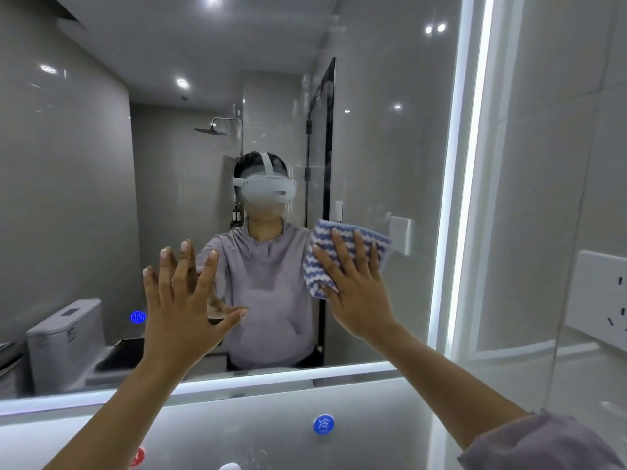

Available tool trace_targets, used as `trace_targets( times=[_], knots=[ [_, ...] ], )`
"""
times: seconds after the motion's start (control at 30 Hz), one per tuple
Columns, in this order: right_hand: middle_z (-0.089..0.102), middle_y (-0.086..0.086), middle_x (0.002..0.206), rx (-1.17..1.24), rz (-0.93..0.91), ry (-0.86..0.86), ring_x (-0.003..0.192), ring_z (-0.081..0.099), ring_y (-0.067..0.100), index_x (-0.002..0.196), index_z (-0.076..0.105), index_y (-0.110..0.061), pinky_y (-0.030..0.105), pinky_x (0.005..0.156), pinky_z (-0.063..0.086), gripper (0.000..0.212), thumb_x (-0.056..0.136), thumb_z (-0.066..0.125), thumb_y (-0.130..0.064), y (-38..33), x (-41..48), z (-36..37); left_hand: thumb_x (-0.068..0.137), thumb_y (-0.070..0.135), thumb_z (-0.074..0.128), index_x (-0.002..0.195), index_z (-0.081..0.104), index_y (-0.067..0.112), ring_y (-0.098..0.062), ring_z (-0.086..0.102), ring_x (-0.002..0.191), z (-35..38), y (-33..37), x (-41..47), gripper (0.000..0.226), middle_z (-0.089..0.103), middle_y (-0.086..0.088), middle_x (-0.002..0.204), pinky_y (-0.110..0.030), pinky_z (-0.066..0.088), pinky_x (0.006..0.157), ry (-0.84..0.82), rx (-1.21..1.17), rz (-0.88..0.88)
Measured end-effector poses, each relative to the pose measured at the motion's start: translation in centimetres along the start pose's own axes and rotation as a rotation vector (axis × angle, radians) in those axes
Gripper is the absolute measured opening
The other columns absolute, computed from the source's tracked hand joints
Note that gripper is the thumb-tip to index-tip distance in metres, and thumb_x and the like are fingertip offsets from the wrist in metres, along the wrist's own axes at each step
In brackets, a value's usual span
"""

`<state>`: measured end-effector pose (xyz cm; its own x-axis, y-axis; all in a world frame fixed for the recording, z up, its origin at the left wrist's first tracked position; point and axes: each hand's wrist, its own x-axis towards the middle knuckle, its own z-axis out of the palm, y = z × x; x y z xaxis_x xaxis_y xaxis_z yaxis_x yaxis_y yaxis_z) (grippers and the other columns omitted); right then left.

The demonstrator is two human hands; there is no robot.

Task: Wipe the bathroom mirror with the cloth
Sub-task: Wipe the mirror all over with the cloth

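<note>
A: What was the right hand [356, 293] doing?

B: It lay flat and spread, fingers [359, 252] splayed, pinning the blue-and-white striped cloth [342, 242] against the mirror [101, 164]. It wasn't curled around it; the palm pressed it to the glass.

A: And the cloth itself?

B: Under the fingers and beyond them, bunched into a loose pad. Its long axis seemed to run from below the thumb side up and outward past the fingertips, with the wavy stripes roughly across that. I'd judge it soft, light and limp, likely to crumple or slip on slick glass unless pressed flat, so broad palm pressure near its middle suited it better than pinching an edge.

A: The other hand?

B: The left hand [183, 300] was wide open, holding nothing, well apart on the thumb side of the right. Whether it touched the glass I couldn't tell.

A: Further out?

B: On the little-finger side ran the mirror's lit strip [464, 164], then a wall socket [600, 300]. Below the wrists sat a blue tap marker [324, 425].
</note>
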<state>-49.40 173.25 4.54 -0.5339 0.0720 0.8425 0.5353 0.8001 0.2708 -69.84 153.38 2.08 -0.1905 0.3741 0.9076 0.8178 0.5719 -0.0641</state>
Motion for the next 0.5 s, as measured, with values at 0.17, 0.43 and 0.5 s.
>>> trace_targets(
  times=[0.17,0.43,0.5],
  knots=[
    [0.015,0.006,0.157,-0.061,-0.076,0.016,0.145,0.008,0.037,0.149,0.026,-0.026,0.054,0.116,0.008,0.053,0.099,0.025,-0.043,1.2,1.4,-0.9,0.073,0.086,0.023,0.149,0.024,0.02,-0.04,0.002,0.145,0.2,-0.1,0.0,0.101,0.003,-0.016,0.158,-0.057,-0.001,0.115,-0.008,0.007,0.001],
    [0.013,0.004,0.158,-0.031,-0.068,0.044,0.146,0.008,0.036,0.15,0.021,-0.029,0.052,0.118,0.008,0.053,0.099,0.029,-0.041,2.7,1.3,-0.9,0.073,0.086,0.024,0.15,0.021,0.022,-0.039,0.001,0.145,0.4,-0.2,-0.1,0.1,0.002,-0.015,0.159,-0.057,0.0,0.115,0.001,0.004,-0.005],
    [0.012,0.005,0.158,-0.009,-0.015,0.062,0.145,0.008,0.036,0.15,0.016,-0.027,0.053,0.117,0.008,0.054,0.099,0.026,-0.043,3.6,1.3,-0.9,0.073,0.086,0.024,0.15,0.021,0.022,-0.039,0.001,0.145,0.4,-0.2,-0.1,0.1,0.002,-0.015,0.159,-0.057,0.001,0.115,-0.001,0.011,-0.005]
  ],
)
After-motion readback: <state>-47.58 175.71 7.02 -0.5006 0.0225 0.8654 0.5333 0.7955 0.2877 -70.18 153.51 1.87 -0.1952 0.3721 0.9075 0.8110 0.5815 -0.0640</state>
